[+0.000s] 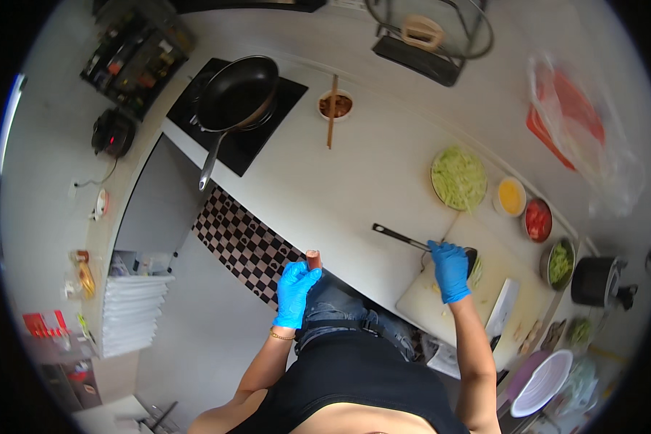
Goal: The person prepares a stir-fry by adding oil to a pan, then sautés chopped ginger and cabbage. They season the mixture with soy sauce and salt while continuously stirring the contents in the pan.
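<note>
My left hand (295, 287), in a blue glove, holds a short piece of sausage (313, 259) upright in front of the counter's edge. My right hand (449, 268), gloved alike, is over the upper left part of the white cutting board (420, 298), at a black-handled kitchen utensil (399, 236); its fingers cover part of the tool, so I cannot tell how firmly it is held. Some shredded green vegetable (476, 272) lies beside that hand. A kitchen knife (503, 307) rests on the board, to the right of my right hand.
A frying pan (238, 95) sits on the black cooktop (233, 153). Chopsticks (332, 122) lie across a bowl of brown food (343, 104). Along the wall stand a plate of shredded greens (459, 178) and bowls of yellow liquid (511, 197), red pieces (537, 219) and chopped greens (560, 262).
</note>
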Demonstrator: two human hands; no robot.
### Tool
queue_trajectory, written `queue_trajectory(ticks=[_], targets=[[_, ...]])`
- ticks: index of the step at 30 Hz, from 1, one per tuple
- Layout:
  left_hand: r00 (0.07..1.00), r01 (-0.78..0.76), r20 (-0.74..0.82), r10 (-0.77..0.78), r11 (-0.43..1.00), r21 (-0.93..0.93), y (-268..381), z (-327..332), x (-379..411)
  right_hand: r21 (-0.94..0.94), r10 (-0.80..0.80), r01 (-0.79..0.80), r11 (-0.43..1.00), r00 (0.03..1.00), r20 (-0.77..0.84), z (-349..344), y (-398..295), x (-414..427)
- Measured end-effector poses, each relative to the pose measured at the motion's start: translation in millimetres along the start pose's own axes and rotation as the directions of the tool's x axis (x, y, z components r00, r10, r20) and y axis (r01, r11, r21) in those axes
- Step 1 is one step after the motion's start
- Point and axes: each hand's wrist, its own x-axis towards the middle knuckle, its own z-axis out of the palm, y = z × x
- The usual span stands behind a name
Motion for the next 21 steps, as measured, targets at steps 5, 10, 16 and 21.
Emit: queue_trajectory(ticks=[5,10,16,21], targets=[[0.996,-0.043,-0.085,0.037,0.997,-0.061,-0.8,-15.7,15.4,-0.129,-0.007,0.019,0.991,0.995,0.097,26.5,60.3,41.8],[0.984,0.019,-0.174,-0.045,0.988,-0.151,-3.6,-36.2,23.8,-0.213,0.012,0.033,0.977,0.978,0.206,69.8,86.7,45.4],[0.981,-0.108,-0.17,0.093,0.991,-0.08,-18.6,-44.5,40.5,-0.04,0.038,-0.031,0.999,0.981,0.19,80.1,84.6,35.1],[0.989,-0.064,-0.132,0.066,0.998,0.022,-2.0,-38.8,47.2,0.185,0.164,-0.151,0.971,0.985,-0.058,10.2,31.6,25.9]])
